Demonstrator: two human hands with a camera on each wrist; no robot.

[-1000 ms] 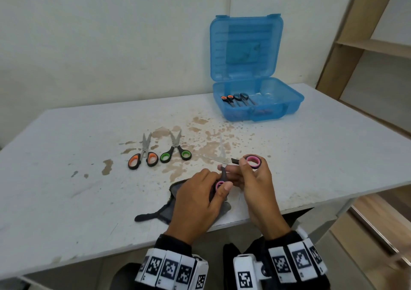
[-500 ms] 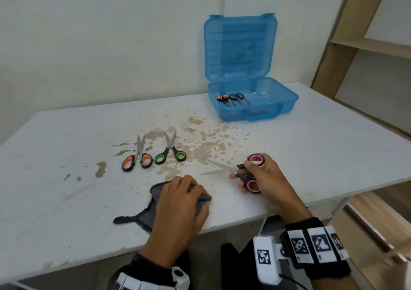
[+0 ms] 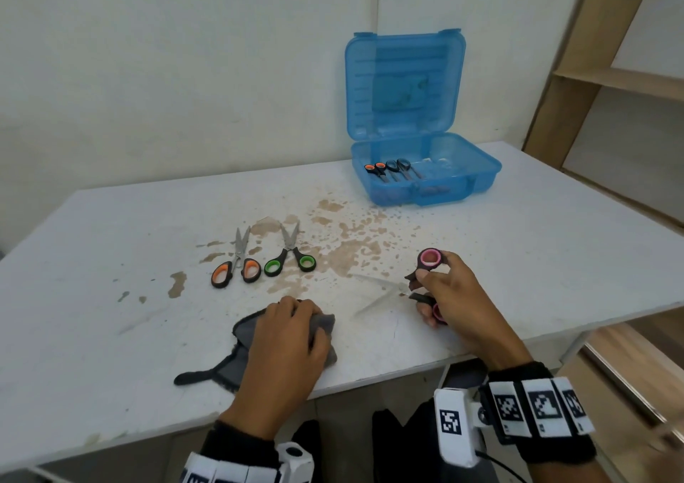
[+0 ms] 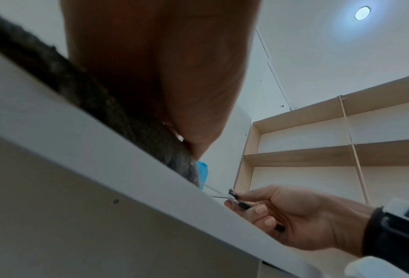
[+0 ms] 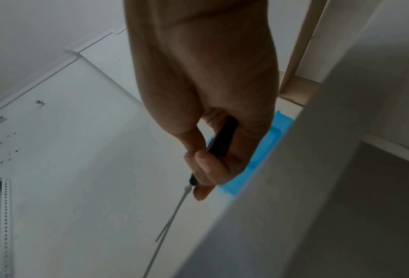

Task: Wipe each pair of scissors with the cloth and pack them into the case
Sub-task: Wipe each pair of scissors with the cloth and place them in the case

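Note:
My right hand (image 3: 425,292) holds the pink-handled scissors (image 3: 429,258) by both handles, just above the table's near edge. Their blades (image 3: 375,283) are spread apart and point left; in the right wrist view the scissors (image 5: 222,139) run down out of my curled fingers. My left hand (image 3: 285,338) lies on the grey cloth (image 3: 244,334) at the front edge, with fingers curled over its bunched far side. The left wrist view shows that cloth (image 4: 79,88) under my palm. The orange-handled scissors (image 3: 237,264) and the green-handled scissors (image 3: 290,256) lie closed further back. The blue case (image 3: 462,182) stands open at the back right.
Two pairs of scissors (image 3: 388,169) lie inside the case at its left side. The white table (image 3: 518,242) has brown stains across its middle. A wooden shelf unit (image 3: 610,75) stands to the right, beyond the table's edge.
My left hand has let go of the pink-handled scissors and dropped onto the cloth. My right hand has carried the scissors to the right, and their blades are spread wider.

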